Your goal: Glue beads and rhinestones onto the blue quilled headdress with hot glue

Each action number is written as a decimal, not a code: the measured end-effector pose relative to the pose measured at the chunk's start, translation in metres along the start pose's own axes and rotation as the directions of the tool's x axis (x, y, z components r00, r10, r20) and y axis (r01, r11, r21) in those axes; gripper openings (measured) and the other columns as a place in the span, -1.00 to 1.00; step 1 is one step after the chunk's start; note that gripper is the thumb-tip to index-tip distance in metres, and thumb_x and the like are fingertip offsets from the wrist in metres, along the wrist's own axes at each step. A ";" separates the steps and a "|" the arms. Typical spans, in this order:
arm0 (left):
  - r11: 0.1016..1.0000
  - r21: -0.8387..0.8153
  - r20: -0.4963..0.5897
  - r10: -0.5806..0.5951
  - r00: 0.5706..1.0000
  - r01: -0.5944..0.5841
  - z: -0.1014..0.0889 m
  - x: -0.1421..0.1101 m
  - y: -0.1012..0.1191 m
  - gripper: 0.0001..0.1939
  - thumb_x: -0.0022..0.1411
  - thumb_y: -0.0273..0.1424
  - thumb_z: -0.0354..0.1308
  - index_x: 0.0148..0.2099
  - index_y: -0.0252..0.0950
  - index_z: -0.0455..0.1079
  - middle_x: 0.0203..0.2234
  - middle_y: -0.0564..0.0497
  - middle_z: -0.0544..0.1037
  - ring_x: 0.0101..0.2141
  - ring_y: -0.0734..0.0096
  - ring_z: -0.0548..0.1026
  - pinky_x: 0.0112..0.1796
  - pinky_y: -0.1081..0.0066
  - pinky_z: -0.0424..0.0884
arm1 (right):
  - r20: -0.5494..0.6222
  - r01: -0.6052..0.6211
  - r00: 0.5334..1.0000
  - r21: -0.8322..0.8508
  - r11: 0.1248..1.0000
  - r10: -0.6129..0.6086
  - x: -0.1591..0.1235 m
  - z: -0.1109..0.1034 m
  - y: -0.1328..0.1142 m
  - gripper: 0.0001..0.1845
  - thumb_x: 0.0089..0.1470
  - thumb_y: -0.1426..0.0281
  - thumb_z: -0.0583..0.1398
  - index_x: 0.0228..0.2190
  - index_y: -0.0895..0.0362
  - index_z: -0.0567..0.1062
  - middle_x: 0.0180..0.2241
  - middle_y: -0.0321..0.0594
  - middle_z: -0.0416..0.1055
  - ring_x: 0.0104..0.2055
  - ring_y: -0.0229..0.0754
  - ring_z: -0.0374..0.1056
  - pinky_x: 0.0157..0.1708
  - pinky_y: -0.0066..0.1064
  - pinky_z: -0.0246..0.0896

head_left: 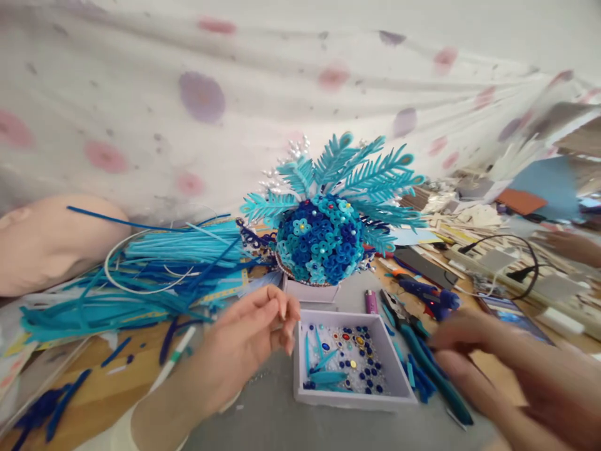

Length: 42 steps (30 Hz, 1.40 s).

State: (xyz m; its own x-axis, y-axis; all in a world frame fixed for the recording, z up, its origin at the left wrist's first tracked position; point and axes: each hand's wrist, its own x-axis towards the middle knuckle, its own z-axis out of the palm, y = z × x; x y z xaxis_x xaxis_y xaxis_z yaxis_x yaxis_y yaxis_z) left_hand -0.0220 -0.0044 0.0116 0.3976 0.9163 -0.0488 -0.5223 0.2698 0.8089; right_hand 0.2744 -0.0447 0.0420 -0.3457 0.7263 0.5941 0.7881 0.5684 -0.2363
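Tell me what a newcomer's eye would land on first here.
Probably the ball of blue and turquoise flowers at centre, topped by feathery turquoise sprays. Next, the pale tray of beads in front of it, between the left hand and the blurred right hand. Then the heap of blue and turquoise strips on the left, beside a pale rounded form.

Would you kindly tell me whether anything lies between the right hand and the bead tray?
Yes: in this view, teal-handled pliers and short blue strips lie between the right hand and the bead tray.
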 end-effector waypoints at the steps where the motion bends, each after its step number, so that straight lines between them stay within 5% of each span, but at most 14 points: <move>1: 1.000 0.010 -0.030 0.007 1.000 -0.007 0.001 -0.003 -0.003 -0.75 0.14 -0.21 0.41 -0.40 -0.25 0.48 -0.40 0.03 0.45 -0.41 0.51 0.38 -0.36 0.50 0.40 | 0.092 0.028 0.995 0.128 0.991 -0.040 0.012 0.010 -0.019 -0.90 0.27 0.26 0.18 -0.31 -0.02 0.46 -0.49 -0.27 0.49 -0.55 -0.19 0.44 -0.65 -0.50 0.34; 6: 0.992 0.127 -0.152 0.006 0.988 0.014 0.002 -0.013 -0.015 -0.75 0.12 -0.15 0.42 -0.38 -0.21 0.55 -0.45 0.06 0.44 -0.39 0.51 0.35 -0.33 0.55 0.35 | 0.230 0.028 0.963 0.424 0.905 -0.137 0.051 0.061 -0.060 -0.81 0.32 0.31 0.18 -0.15 0.16 0.51 -0.38 -0.24 0.54 -0.50 -0.30 0.38 -0.52 -0.52 0.24; 9: 0.979 0.206 -0.173 0.025 0.985 0.012 0.006 -0.014 -0.016 -0.70 0.06 -0.09 0.44 -0.40 -0.21 0.56 -0.47 0.06 0.44 -0.39 0.48 0.33 -0.33 0.52 0.32 | 0.244 -0.044 0.965 0.520 0.853 -0.099 0.054 0.076 -0.060 -0.80 0.32 0.35 0.15 -0.30 0.17 0.53 -0.48 -0.29 0.47 -0.53 -0.33 0.29 -0.55 -0.55 0.14; 14: 0.925 0.376 -0.162 0.121 0.979 -0.052 0.008 -0.012 -0.019 -0.73 0.14 -0.08 0.38 -0.40 -0.17 0.56 -0.46 0.07 0.43 -0.38 0.44 0.34 -0.33 0.47 0.29 | 0.222 -0.090 0.973 0.619 0.780 -0.064 0.051 0.076 -0.061 -0.68 0.26 0.42 0.13 -0.54 0.16 0.38 -0.62 -0.38 0.23 -0.60 -0.39 0.08 -0.64 -0.56 -0.05; 22: 0.893 0.446 -0.225 0.184 0.957 -0.067 0.000 -0.011 -0.016 -0.70 0.13 -0.06 0.37 -0.41 -0.17 0.55 -0.50 0.09 0.44 -0.41 0.44 0.37 -0.35 0.49 0.29 | 0.100 -0.074 0.995 0.642 0.763 0.013 0.042 0.062 -0.049 -0.74 0.29 0.46 0.15 -0.48 0.14 0.37 -0.57 -0.40 0.27 -0.54 -0.39 0.14 -0.53 -0.55 0.07; 27: 0.857 0.512 -0.185 0.168 0.968 -0.051 0.006 -0.012 -0.012 -0.73 0.25 -0.13 0.27 -0.40 -0.17 0.52 -0.46 0.11 0.46 -0.37 0.46 0.39 -0.32 0.52 0.31 | 0.185 -0.080 0.981 0.647 0.759 -0.054 0.048 0.069 -0.046 -0.79 0.37 0.45 0.07 -0.23 0.17 0.51 -0.45 -0.32 0.44 -0.47 -0.37 0.31 -0.47 -0.56 0.19; 33: 0.751 0.654 -0.138 0.234 0.963 -0.089 0.009 -0.011 -0.008 -0.75 0.24 -0.21 0.23 -0.46 -0.19 0.48 -0.47 0.10 0.41 -0.38 0.44 0.36 -0.31 0.50 0.30 | 0.247 -0.083 0.964 0.623 0.778 -0.095 0.053 0.081 -0.052 -0.89 0.30 0.44 0.15 -0.26 0.19 0.48 -0.44 -0.30 0.44 -0.47 -0.34 0.29 -0.50 -0.53 0.17; 42: 0.760 0.645 -0.108 0.197 0.974 -0.083 0.003 -0.012 -0.009 -0.74 0.26 -0.21 0.20 -0.44 -0.19 0.49 -0.48 0.09 0.40 -0.40 0.43 0.33 -0.34 0.46 0.26 | 0.296 -0.268 0.954 0.761 0.591 0.051 0.054 0.093 -0.050 -0.90 0.21 0.42 0.27 -0.36 0.14 0.46 -0.56 -0.38 0.39 -0.58 -0.36 0.29 -0.55 -0.55 0.21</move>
State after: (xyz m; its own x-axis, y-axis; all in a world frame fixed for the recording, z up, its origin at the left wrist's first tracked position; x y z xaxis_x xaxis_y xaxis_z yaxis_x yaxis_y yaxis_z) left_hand -0.0197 -0.0188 0.0069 0.2027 0.9780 0.0489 0.0566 -0.0615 0.9965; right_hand 0.1685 0.0022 0.0146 -0.4406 0.8360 0.3272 0.1702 0.4357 -0.8839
